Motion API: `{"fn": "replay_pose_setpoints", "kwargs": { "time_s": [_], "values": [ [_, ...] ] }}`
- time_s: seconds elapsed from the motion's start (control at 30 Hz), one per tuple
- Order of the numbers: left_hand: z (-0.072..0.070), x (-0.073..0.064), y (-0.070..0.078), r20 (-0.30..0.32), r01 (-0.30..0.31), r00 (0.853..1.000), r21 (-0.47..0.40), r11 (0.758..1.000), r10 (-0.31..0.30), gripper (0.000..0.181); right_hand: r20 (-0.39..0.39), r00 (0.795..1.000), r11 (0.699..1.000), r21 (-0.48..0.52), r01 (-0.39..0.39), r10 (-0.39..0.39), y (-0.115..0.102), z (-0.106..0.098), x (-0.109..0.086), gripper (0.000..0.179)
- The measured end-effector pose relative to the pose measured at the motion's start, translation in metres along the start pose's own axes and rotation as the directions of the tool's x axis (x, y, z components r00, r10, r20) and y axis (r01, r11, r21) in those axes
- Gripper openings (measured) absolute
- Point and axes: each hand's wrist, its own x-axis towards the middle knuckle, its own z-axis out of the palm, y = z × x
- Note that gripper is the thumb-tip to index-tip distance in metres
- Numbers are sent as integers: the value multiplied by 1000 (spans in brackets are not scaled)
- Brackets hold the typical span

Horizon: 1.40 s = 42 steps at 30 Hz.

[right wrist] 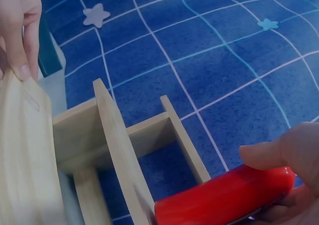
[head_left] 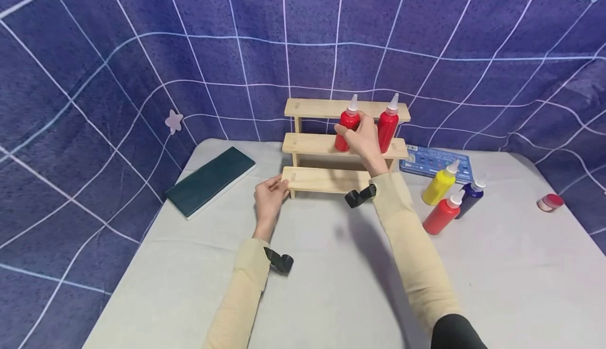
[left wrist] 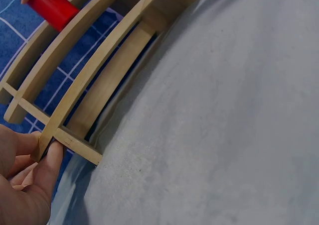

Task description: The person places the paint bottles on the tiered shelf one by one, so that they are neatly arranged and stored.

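Observation:
A three-tier wooden shelf rack [head_left: 326, 179] stands at the back of the table. My left hand [head_left: 271, 199] pinches the left end of its lowest board, thumb on one face and fingers on the other, as the left wrist view shows. With my right hand [head_left: 363, 139] I grip a red squeeze bottle [head_left: 344, 143] with a white nozzle, upright at the middle board. Its base appears to meet that board [right wrist: 119, 140]. Just right of my right hand, a second red bottle [head_left: 387, 128] stands on the same board.
Right of the rack lie a blue flat box [head_left: 428, 160], a yellow bottle [head_left: 438, 187], a dark blue bottle [head_left: 470, 200] and a lighter red bottle [head_left: 442, 216]. A small red-lidded jar [head_left: 551, 202] sits far right. A dark green book [head_left: 211, 181] lies left. A blue curtain [head_left: 255, 59] hangs behind.

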Motion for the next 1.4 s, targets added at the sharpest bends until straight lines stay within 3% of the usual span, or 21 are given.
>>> {"fn": "replay_pose_setpoints", "kwargs": {
  "time_s": [0.37, 0.67, 0.87, 1.2, 1.4],
  "values": [
    [6, -3, 0, 15, 4, 1000, -5, 1000, -4, 33, 49, 998, 998, -45, -40, 42, -3, -4, 7, 42],
    [7, -1, 5, 7, -30, 1000, 5, 1000, 30, 31, 69, 997, 998, -54, -32, 36, -5, -8, 12, 57],
    [6, -1, 2, 8, -3, 1000, 17, 1000, 3, 32, 112, 993, 997, -71, -21, 29, -2, -8, 12, 60],
    [1, 2, -3, 3, 11, 1000, 24, 1000, -11, 33, 104, 993, 993, -93, 73, -64, -14, -17, -2, 73],
    [2, 1, -4, 5, 8, 1000, 13, 1000, -8, 33, 86, 990, 992, -53, 118, -113, -28, -37, -23, 77]
  ]
}}
